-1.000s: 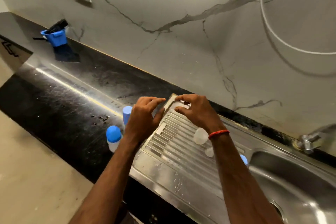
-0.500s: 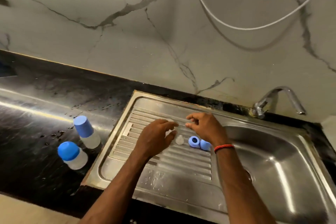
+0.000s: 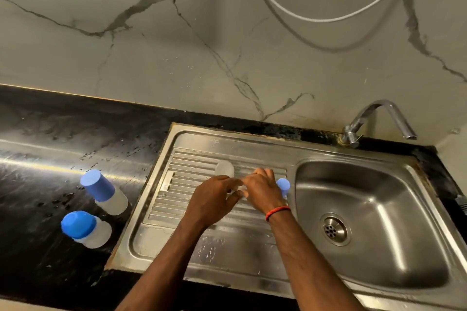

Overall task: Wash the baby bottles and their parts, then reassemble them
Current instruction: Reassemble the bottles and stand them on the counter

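While my left hand (image 3: 214, 199) and right hand (image 3: 262, 192) meet, fingers curled, over the drainboard (image 3: 174, 207), a small clear part (image 3: 238, 188) shows between their tips; which hand truly grips it I cannot tell. If it is wet, I judge it could slip and skid over the drainboard's right edge into the basin (image 3: 379, 197). My right wrist could also nudge the blue ring (image 3: 283, 185), just beside that edge.

Free room over the basin (image 3: 379, 209); capped bottles (image 3: 104, 193) on the counter (image 3: 38, 159) at left, clear bottle (image 3: 225, 168) on the drainboard (image 3: 192, 159).
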Action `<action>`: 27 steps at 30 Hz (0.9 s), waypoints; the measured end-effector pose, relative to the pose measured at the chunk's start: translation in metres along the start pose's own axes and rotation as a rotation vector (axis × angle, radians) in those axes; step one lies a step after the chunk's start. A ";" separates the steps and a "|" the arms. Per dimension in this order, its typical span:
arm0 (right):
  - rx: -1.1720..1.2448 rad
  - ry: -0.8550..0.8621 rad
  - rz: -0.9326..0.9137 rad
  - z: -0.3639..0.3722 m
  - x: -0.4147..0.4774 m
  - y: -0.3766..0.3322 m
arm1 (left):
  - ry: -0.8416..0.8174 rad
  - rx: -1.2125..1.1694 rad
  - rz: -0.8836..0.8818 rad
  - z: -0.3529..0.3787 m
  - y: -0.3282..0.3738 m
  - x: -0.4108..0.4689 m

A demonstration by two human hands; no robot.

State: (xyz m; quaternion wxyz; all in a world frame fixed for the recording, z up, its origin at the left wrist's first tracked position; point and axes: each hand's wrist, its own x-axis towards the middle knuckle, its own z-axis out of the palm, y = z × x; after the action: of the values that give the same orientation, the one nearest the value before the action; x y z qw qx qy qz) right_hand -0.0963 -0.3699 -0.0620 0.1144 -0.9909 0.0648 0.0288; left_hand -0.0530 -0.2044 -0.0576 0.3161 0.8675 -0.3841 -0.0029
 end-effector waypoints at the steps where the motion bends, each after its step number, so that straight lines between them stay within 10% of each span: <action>1: -0.008 -0.009 -0.004 0.003 0.000 0.000 | 0.000 -0.003 0.004 0.000 0.000 0.000; 22: 0.849 0.180 0.060 -0.067 -0.006 0.019 | 0.317 -0.518 -0.245 -0.002 0.013 0.026; 27: 0.105 -0.029 0.151 -0.035 0.009 0.040 | 0.352 -0.584 -0.290 -0.004 0.009 0.020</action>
State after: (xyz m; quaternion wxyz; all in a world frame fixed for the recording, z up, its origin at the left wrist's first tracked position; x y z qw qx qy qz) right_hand -0.0919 -0.4179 -0.0379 0.1646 -0.9753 0.1392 0.0481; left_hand -0.0439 -0.2204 -0.0441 0.6079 0.7733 -0.1798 -0.0079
